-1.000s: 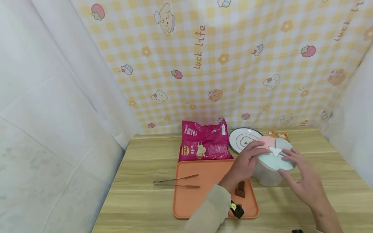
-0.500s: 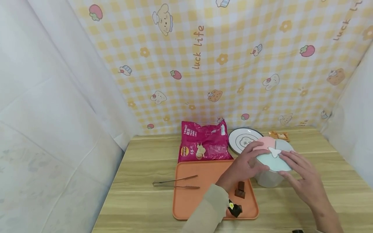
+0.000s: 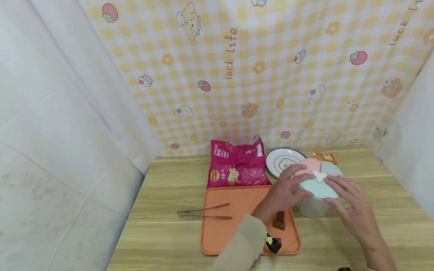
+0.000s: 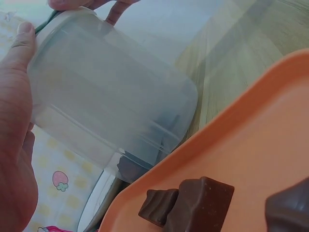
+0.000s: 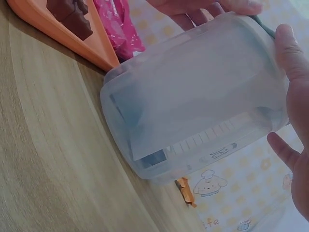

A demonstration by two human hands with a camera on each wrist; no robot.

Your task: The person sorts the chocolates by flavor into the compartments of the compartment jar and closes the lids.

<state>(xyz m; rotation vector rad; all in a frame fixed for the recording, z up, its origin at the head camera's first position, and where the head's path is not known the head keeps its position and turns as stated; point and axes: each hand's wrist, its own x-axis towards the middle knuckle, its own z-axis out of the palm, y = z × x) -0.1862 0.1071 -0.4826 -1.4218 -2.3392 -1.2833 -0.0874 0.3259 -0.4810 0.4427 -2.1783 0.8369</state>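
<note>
One left hand (image 3: 283,192) and one right hand (image 3: 355,210) grip the lid (image 3: 318,189) from opposite sides, fingers at its edge, I judge for an even hold. The tub (image 3: 310,209) beneath stands on the desk (image 3: 159,241) beside the tray (image 3: 220,238), likely for easy reach.

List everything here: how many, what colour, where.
Table: one, light brown, beneath
Tray: one, orange, on table
Canister: one, translucent, right of tray
Lid: one, pink, grey, mint, on canister
Tongs: one pair, metallic, across tray rim
Chunks: at least three, brown, on tray
Bag: one, magenta, behind tray
Plate: one, white, beside bag
Wrapping: count unclear, orange, behind canister
Cloth: one, yellow check, behind table
Sheets: at least two, white, either side
Black object: one, near tray's front
Left sleeve: one, beige, bottom centre
Left hand: one, lid's left side
Right hand: one, lid's right side
</note>
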